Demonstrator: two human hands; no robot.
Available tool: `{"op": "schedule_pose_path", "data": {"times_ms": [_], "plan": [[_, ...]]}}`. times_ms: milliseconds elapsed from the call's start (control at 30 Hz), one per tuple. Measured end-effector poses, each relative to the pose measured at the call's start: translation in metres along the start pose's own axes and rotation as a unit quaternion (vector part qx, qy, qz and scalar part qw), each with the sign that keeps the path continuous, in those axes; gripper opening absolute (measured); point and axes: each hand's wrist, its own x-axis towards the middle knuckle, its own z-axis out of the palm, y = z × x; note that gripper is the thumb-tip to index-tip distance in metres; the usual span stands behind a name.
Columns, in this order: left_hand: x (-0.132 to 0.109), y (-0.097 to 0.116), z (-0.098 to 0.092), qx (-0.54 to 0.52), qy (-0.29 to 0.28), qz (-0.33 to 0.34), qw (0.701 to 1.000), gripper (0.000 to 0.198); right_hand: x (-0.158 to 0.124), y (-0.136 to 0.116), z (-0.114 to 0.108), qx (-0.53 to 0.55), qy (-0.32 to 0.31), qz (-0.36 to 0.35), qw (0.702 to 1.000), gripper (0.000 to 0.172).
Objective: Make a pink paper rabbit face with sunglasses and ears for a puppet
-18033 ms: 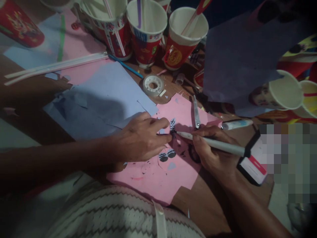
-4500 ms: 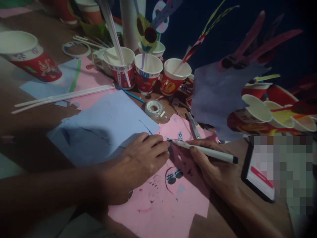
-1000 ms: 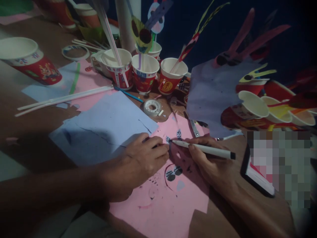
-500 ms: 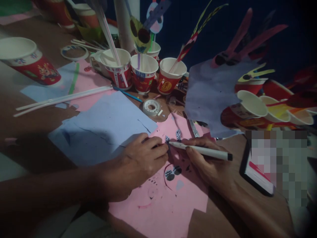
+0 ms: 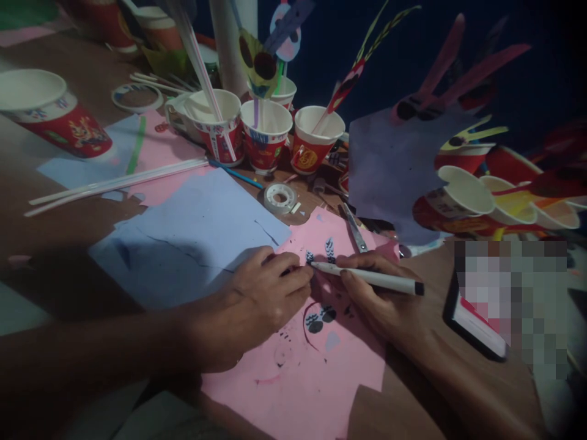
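Observation:
My right hand [image 5: 385,293] grips a white marker pen [image 5: 394,282] with a dark end. The pen's tip touches or nearly touches a small pale-blue paper cutout [image 5: 309,256] with black scalloped lines. My left hand [image 5: 270,287] is closed, its fingertips pressed down at the lower end of that cutout; the exact grip is partly hidden. A similar patterned cutout [image 5: 329,249] lies just to the right. Beneath both hands spreads a pink paper sheet [image 5: 339,379]. On it lies a round pink face piece [image 5: 316,339] with dark eyes and a bluish patch.
Blue paper [image 5: 206,214] lies to the left, with white straws [image 5: 114,182] behind it. A tape roll [image 5: 280,198], scissors [image 5: 355,229] and several red paper cups [image 5: 266,137] stand or lie beyond. Purple paper [image 5: 389,177] rises at right; a dark-edged box-like object [image 5: 479,333] sits near the right edge.
The purple paper at the right has shifted slightly, showing more of the scissors. The marker's rear end has moved a little left. My left hand has stayed in place.

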Motion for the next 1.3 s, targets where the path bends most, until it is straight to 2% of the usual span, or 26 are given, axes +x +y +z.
{"op": "schedule_pose_path", "data": {"times_ms": [267, 500, 733, 933, 1133, 1300], "plan": [[0.001, -0.001, 0.014, 0.007, 0.016, -0.003, 1.0, 0.036, -0.001, 0.0, -0.001, 0.003, 0.009, 0.023, 1.0, 0.005], [0.001, -0.001, 0.009, 0.008, 0.002, -0.005, 1.0, 0.037, -0.001, 0.001, -0.002, 0.022, 0.026, 0.042, 0.999, 0.005], [0.002, -0.002, 0.02, 0.011, 0.024, -0.007, 1.0, 0.036, -0.002, 0.001, 0.0, 0.027, 0.025, 0.05, 0.998, 0.004], [0.002, -0.002, 0.022, 0.011, 0.033, -0.008, 0.999, 0.036, -0.001, -0.003, -0.001, 0.001, 0.021, 0.024, 0.999, 0.003], [0.001, -0.002, 0.021, 0.012, 0.029, -0.004, 0.999, 0.038, -0.003, 0.002, 0.0, 0.034, 0.017, 0.062, 0.997, 0.003], [0.0, -0.003, 0.02, 0.008, 0.031, 0.0, 0.999, 0.038, -0.004, 0.002, -0.001, 0.03, 0.04, 0.036, 0.998, 0.003]]}}
